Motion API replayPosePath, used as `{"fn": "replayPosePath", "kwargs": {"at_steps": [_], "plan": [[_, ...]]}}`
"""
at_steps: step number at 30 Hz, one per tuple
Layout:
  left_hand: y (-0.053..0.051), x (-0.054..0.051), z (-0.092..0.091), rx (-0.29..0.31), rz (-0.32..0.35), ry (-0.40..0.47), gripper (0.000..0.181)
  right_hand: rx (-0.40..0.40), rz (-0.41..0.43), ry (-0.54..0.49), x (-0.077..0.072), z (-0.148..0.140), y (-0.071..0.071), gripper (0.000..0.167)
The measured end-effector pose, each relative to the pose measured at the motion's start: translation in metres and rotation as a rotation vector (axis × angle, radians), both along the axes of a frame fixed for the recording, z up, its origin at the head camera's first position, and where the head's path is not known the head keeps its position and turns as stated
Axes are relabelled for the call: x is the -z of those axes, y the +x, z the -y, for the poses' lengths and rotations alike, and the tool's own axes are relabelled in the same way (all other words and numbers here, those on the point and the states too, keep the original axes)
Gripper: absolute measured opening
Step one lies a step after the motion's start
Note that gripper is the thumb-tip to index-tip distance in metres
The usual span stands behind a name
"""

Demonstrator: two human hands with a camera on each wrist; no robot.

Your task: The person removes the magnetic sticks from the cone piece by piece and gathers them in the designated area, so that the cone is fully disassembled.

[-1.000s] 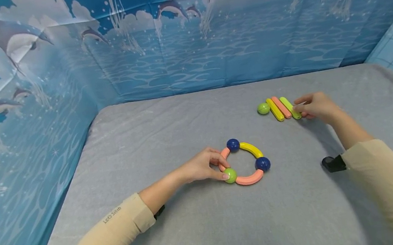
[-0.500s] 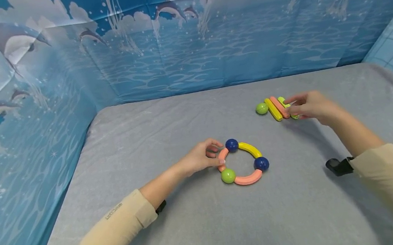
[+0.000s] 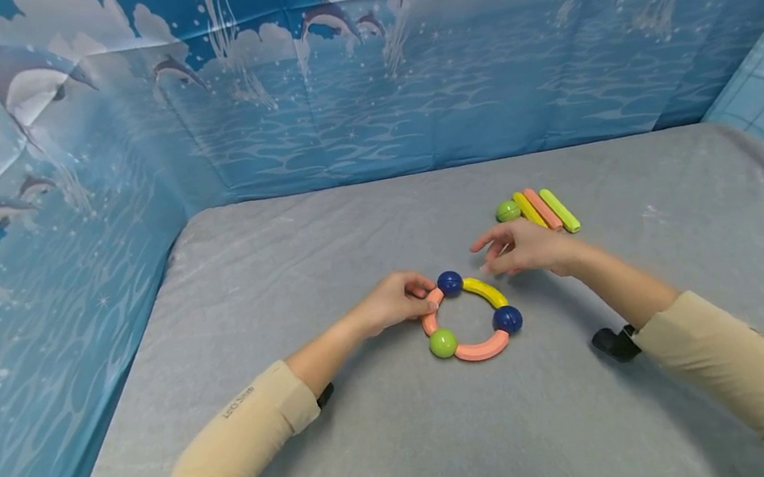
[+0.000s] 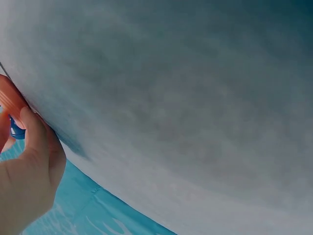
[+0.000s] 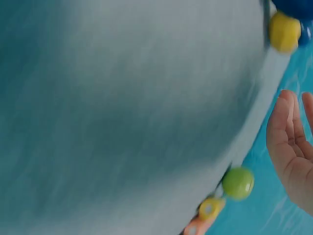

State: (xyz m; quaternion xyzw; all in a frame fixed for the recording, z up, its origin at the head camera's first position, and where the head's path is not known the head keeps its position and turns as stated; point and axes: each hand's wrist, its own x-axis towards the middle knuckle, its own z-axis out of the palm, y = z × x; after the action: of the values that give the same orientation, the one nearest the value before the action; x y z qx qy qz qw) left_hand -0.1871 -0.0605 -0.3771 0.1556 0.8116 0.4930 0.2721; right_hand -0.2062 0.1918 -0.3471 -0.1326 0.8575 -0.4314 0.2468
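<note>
A ring of toy rods and balls lies on the grey cloth. Pinched at its left side by my left hand is a coral curved rod, also seen between the fingers in the left wrist view. Around the ring follow a dark blue ball, a yellow curved rod, another dark blue ball, a second coral curved rod and a green ball. My right hand hovers up and right of the ring, fingers loosely bent around nothing; in the right wrist view too it holds nothing.
Behind the right hand lie a loose green ball, a yellow stick, a coral stick and a lime stick. The grey cloth reaches back to a blue dolphin-print curtain.
My right hand has left the lime stick and come leftward and nearer, to the ring. My left hand has shifted from the ring's green ball to the coral curved rod.
</note>
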Motion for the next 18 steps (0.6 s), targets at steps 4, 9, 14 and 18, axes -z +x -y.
{"fn": "replayPosePath", "kwargs": {"at_steps": [4,9,14,18], "plan": [[-0.002,0.002,-0.003,0.017,-0.058,-0.032,0.031,-0.076,0.005,0.006,0.007,0.018,-0.001,0.046],[-0.002,0.001,-0.005,0.051,-0.135,-0.068,0.022,-0.128,-0.036,0.044,0.012,0.034,-0.003,0.045],[0.000,0.000,-0.006,0.071,-0.186,-0.078,0.014,-0.159,-0.051,0.070,0.016,0.046,-0.005,0.044],[-0.001,0.001,-0.006,0.079,-0.210,-0.078,0.012,-0.170,-0.068,0.093,0.017,0.050,-0.006,0.042]]}}
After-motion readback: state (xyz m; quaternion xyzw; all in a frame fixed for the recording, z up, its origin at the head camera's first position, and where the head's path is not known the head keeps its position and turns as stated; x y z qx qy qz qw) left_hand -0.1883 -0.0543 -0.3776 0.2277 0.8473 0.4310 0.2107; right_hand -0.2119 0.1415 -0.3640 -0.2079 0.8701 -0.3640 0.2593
